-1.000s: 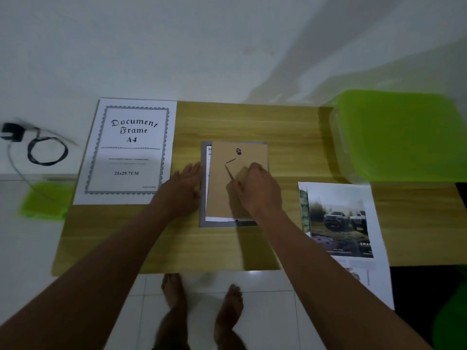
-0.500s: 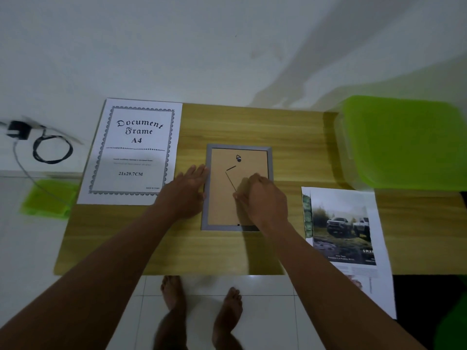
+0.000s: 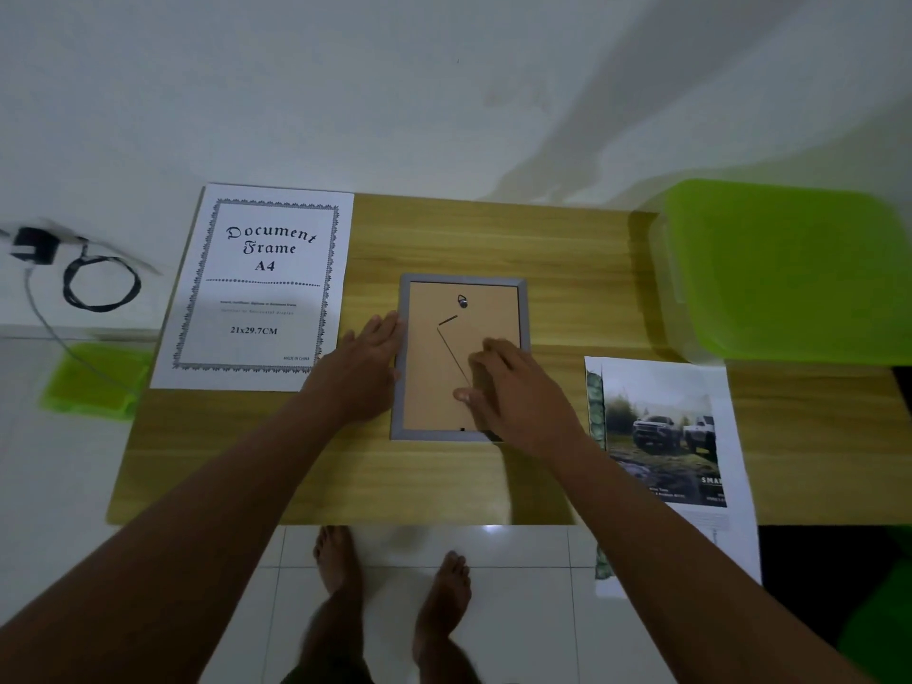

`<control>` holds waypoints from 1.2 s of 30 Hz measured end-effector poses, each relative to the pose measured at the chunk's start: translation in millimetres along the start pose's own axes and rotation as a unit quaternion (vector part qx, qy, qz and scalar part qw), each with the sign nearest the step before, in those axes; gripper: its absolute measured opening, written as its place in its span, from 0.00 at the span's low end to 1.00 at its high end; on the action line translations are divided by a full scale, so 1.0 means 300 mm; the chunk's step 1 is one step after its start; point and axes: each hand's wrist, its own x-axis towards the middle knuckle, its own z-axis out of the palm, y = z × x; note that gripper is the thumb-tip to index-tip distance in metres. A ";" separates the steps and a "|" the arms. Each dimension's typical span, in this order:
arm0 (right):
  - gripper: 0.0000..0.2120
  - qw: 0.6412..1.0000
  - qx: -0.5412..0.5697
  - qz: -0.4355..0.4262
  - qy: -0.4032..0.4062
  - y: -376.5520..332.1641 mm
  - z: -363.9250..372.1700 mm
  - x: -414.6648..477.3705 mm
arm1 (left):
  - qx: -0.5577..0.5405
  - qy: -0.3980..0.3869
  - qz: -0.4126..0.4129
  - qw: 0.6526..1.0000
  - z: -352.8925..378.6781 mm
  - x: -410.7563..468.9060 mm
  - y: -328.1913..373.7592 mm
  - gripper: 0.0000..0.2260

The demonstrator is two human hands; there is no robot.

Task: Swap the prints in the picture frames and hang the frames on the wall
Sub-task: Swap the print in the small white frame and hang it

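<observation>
Your right hand lies palm down and spread flat on the brown backing board of the small grey picture frame, covering the board's lower right part and the frame's lower right corner; it grips nothing, the fingers only press on the board. Just past your fingertips, a thin dark stand leg runs slantwise across the board, and farther on, near the frame's far edge, sits a small metal hanger. Your left hand is also open and flat, resting on the wooden table with its fingertips touching the frame's left rail. The frame lies face down between your two hands, its board seated inside the grey border.

To the left of your left hand, just beside your wrist, lies the white sheet printed "Document Frame A4", hanging slightly over the table's left and far edges. To the right of your right hand, near your forearm, lies the print of two trucks, its near end overhanging the table's front edge. Beyond that print, well away from your right hand, stands a green plastic box. Far off to your left, a black cable with a plug lies off the table.
</observation>
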 end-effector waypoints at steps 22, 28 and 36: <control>0.46 0.988 0.056 0.081 -0.117 -0.026 -0.015 0.010 | -0.015 -0.028 -0.029 0.999 -0.015 0.004 0.015 0.34; 0.43 0.989 -0.001 0.050 -0.136 -0.020 -0.035 0.008 | -0.017 -0.028 -0.029 0.999 -0.013 0.003 0.016 0.34; 0.42 0.990 0.014 0.075 -0.122 -0.046 -0.021 0.007 | -0.024 -0.019 -0.024 0.999 -0.007 0.007 0.007 0.35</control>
